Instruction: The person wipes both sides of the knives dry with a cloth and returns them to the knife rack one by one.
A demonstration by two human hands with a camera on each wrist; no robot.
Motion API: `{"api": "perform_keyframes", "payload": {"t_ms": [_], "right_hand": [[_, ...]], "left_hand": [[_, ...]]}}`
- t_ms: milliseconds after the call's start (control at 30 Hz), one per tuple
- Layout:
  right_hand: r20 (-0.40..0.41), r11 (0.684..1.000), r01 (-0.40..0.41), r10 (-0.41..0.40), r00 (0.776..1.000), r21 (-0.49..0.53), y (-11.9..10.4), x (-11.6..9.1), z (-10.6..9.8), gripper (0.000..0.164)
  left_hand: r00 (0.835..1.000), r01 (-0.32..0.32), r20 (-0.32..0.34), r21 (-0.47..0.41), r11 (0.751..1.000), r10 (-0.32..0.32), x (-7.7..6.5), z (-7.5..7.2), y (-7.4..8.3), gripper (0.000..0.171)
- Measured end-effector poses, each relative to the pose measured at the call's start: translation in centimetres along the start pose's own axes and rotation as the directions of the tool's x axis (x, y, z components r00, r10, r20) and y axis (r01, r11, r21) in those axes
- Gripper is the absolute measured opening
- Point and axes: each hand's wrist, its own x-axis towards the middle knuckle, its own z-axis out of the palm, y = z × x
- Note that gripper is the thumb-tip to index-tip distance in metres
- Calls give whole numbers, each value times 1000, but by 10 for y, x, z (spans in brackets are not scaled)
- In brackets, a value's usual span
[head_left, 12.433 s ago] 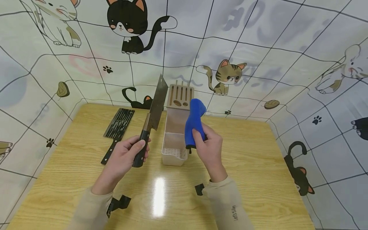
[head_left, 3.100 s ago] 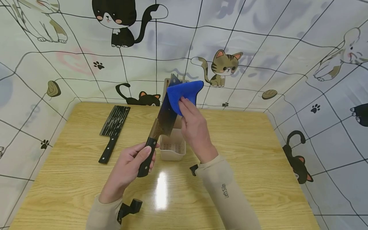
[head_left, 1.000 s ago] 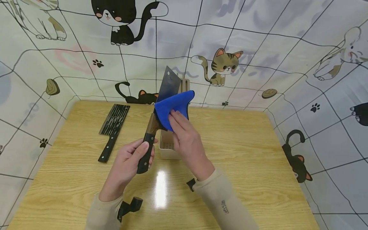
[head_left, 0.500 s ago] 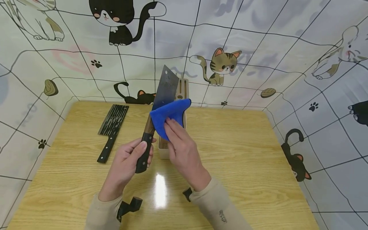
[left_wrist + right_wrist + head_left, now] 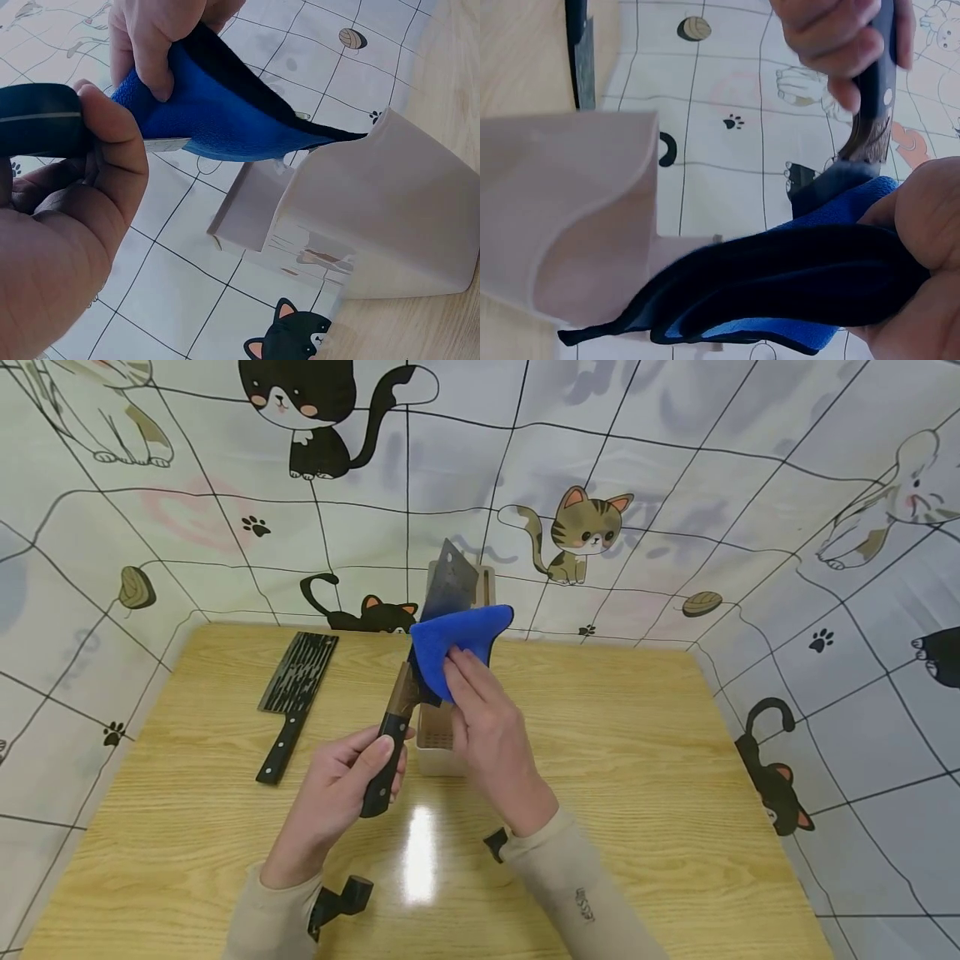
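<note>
My left hand [image 5: 337,785] grips the black handle of a cleaver [image 5: 450,583], which is held up tilted with its blade pointing away. In my right hand [image 5: 491,739] is a folded blue cloth [image 5: 455,635] with a dark edge. The cloth lies across the lower blade near the brown bolster and hides that part of it. In the left wrist view, the right thumb presses the blue cloth [image 5: 232,112] from one side. The right wrist view shows the cleaver's handle [image 5: 877,75] in the left fingers, with the cloth's dark underside nearer.
Behind the held cleaver stands a beige knife holder [image 5: 442,762] with a slotted top, partly hidden. A second cleaver with a black-streaked blade [image 5: 300,672] lies on the wooden table [image 5: 637,760] to the left. A cat-patterned sheet [image 5: 660,468] hangs behind the table and at its sides.
Earlier the cloth was apart from the cleaver; then it lay near the blade's tip and moved down toward the handle. Since half a second ago, both hands have shifted slightly right, the cloth slightly up the blade.
</note>
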Motion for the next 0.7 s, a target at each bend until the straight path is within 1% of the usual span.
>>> {"api": "perform_keyframes", "payload": {"t_ms": [167,267,400,533,700], "right_hand": [[-39,1000,-2,1,999,-30,11,15,0,34],[-46,999,-14,12,999,-37,18,23,0,34],[-32,999,-20,19,999,-50,26,31,0,34],[-14,997,-34,33,999,-64,32,36,1,33],[6,995,-44,44,999,-87,33,39,2,33]], "left_hand": [[999,-25,31,0,1000,25,-1,0,-1,33],[999,-23,42,1,1000,23,-2,0,-1,33],[999,-4,42,7,1000,4,-3,-1,-2,33],[999,2,45,3,1000,-2,-3,-1,-2,33],[999,13,42,5,1000,-13,-3,-2,-3,34]]}}
